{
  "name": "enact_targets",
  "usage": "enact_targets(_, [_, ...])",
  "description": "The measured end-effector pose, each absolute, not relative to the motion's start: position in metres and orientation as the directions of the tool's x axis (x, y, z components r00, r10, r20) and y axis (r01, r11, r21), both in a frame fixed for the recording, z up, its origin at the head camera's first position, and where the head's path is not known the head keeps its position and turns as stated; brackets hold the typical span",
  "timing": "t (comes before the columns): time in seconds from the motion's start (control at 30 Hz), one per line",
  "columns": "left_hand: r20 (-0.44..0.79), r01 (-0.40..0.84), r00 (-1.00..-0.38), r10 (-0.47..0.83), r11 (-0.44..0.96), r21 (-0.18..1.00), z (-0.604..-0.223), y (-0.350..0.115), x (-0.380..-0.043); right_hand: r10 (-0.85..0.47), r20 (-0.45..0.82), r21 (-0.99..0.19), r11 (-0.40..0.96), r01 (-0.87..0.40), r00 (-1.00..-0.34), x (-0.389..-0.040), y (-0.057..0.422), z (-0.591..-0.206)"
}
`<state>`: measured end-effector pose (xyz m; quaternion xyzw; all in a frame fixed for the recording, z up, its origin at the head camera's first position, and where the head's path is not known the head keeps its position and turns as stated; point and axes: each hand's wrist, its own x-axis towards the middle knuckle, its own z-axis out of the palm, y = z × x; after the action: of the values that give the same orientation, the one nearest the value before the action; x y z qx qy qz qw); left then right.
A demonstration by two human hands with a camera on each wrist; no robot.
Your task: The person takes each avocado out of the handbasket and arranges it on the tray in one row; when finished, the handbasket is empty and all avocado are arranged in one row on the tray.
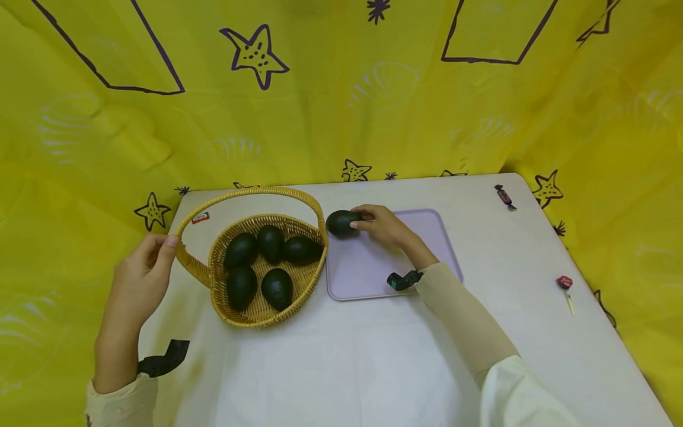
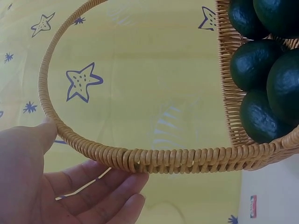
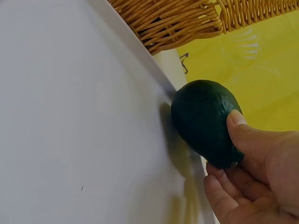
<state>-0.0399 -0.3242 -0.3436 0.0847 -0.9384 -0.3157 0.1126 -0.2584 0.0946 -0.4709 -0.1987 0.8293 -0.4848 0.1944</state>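
At the left in the head view, my left hand (image 1: 140,281) pinches the arched handle (image 1: 251,191) of a wicker basket (image 1: 251,324). Thumb and fingers lie on opposite sides of the wrapped handle (image 2: 163,161) in the left wrist view. Several dark green avocados (image 1: 270,244) lie in the basket. My right hand (image 1: 381,225) grips one more avocado (image 1: 340,224) by its narrow end, thumb on one side and fingers on the other. This avocado (image 3: 201,119) hangs over the edge of the pale lilac tray (image 1: 352,279), beside the basket, and casts a shadow there.
A wrapped candy (image 1: 504,197) lies at the far right of the white table (image 1: 341,367), with a red lollipop (image 1: 564,283) nearer. Behind the basket is a small red-and-white wrapper (image 1: 200,217). Yellow patterned cloth (image 1: 320,118) rises around the back and sides.
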Motion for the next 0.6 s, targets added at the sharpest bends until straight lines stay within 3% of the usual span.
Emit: enact_targets(0.6, [0.151,-0.089,-0.963,-0.225,0.788,0.609,-0.3426,-0.3249,-0.0403,-0.525,-0.168,-0.883,0.456,-0.109,-0.834,-0.2658,0.0939,-0.4716])
